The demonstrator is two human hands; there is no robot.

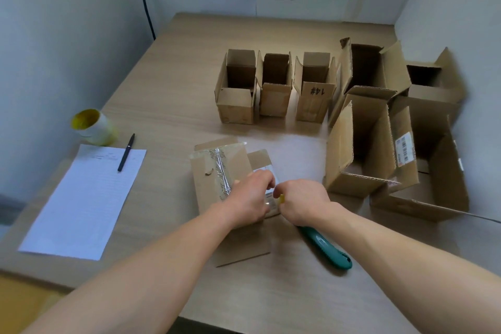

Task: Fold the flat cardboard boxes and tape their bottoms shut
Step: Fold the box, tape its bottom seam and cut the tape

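Observation:
A flattened cardboard box (214, 171) lies mid-table with clear tape (221, 168) running down its top face. My left hand (248, 196) rests on its right side, fingers curled and pinching the edge by a white label. Touching it from the right, my right hand (303, 202) grips the yellow front end (282, 199) of a teal utility knife (326, 251); the handle sticks out beneath my wrist. The blade itself is hidden between my hands.
Three small folded boxes (273, 87) stand open in a row at the back. Larger open boxes (363, 141) crowd the right side. A yellow-cored tape roll (92, 127), a paper sheet (84, 198) and a pen (126, 152) are on the left.

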